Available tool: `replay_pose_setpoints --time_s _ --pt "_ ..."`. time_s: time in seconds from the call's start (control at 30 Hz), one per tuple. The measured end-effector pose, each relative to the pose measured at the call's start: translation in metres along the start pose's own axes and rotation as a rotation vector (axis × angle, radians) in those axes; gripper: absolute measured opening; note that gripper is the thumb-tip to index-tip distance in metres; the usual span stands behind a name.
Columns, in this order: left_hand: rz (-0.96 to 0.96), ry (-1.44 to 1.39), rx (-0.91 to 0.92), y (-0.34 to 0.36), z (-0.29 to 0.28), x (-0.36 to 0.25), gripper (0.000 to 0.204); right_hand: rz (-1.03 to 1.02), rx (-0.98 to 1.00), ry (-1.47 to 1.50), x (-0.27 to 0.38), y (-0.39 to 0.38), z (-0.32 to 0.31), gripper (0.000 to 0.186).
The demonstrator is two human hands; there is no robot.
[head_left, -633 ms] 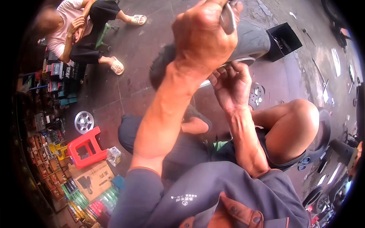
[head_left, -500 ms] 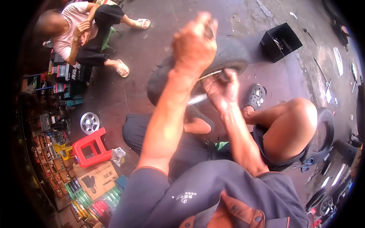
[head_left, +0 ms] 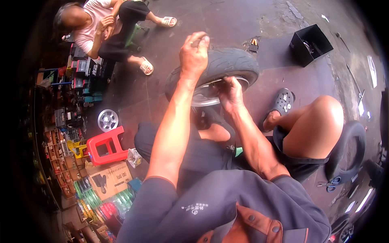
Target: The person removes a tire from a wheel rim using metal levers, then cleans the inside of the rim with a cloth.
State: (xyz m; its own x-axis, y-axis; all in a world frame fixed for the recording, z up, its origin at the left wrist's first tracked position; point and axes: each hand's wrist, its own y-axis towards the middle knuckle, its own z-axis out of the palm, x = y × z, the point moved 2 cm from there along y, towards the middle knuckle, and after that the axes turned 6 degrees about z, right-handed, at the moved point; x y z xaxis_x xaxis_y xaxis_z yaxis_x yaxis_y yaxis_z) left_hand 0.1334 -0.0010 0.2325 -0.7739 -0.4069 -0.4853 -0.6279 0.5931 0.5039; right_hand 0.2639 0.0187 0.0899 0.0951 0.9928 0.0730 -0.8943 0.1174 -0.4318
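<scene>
A black tyre (head_left: 227, 60) with a silver rim (head_left: 206, 97) is tilted above my feet in the middle of the view. My left hand (head_left: 193, 54) is closed high at the tyre's left part, fingers around something small and greyish that I cannot make out. My right hand (head_left: 231, 93) curls its fingers on the rim's inner edge at the near side; whatever else lies under those fingers is hidden.
A seated person (head_left: 87, 30) is at upper left beside stacked boxes (head_left: 81, 73). A black bin (head_left: 308, 44) stands upper right. Around my legs lie a loose silver wheel (head_left: 107, 120), red stool (head_left: 95, 150), cardboard (head_left: 107, 180), another tyre (head_left: 352, 150) and scissors (head_left: 332, 184).
My left hand has come down and toward me from high over the tyre, with the silver tool less visible. My right hand has moved slightly down, and more of the tyre and rim now shows.
</scene>
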Motion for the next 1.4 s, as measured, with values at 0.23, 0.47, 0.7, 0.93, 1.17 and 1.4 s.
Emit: replay_pose_setpoints --time_s 0.23,0.47,0.7,0.93,1.17,1.4 --pt "-0.246 -0.889 -0.297 -0.01 -0.063 -0.033 0.027 -0.031 -0.035 -0.066 -0.001 0.019 -0.011 0.019" --pt "0.145 -0.621 -0.026 -0.089 -0.207 -0.079 0.023 -0.025 -0.106 -0.109 -0.006 0.032 0.009 0.018" --pt "0.012 -0.34 0.192 -0.13 -0.208 -0.057 0.021 -0.102 -0.127 -0.108 -0.015 0.032 0.02 0.019" --pt "0.257 0.097 0.276 -0.161 -0.155 -0.065 0.044 -0.117 -0.112 -0.114 -0.016 0.03 0.026 0.019" --pt "-0.317 -0.467 0.406 -0.206 -0.147 -0.065 0.053 -0.154 -0.157 -0.17 -0.019 0.039 0.027 0.014" --pt "-0.951 -1.443 0.305 -0.21 -0.159 -0.05 0.056 -0.157 -0.205 -0.225 -0.016 0.035 0.035 0.016"
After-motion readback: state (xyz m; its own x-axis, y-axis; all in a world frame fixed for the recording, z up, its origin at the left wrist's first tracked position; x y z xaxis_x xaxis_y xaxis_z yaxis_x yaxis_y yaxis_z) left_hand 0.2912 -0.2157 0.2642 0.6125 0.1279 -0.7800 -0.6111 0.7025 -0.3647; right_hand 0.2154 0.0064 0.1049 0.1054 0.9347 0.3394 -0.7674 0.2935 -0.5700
